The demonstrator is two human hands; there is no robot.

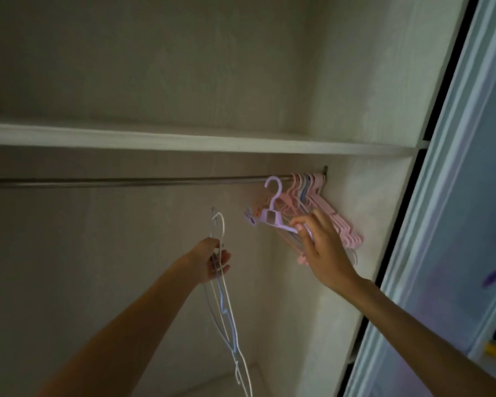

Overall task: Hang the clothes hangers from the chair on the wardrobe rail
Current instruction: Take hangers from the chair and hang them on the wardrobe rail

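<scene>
A metal wardrobe rail (126, 181) runs under a white shelf. At its right end hang several pink hangers (331, 216), bunched against the side wall. My right hand (324, 247) pinches the arm of a purple plastic hanger (272, 217). Its hook points up just below the rail, apart from it. My left hand (212, 260) is lower and left of it, gripping a small bunch of thin wire hangers (226, 308), white and pale blue. Their hooks stick up above my fist and their bodies dangle down. The chair is out of view.
The white shelf (184, 141) sits just above the rail. The wardrobe side wall (364, 196) stands directly right of the pink hangers. A sliding door frame (441, 196) runs along the right. The rail's left stretch is bare.
</scene>
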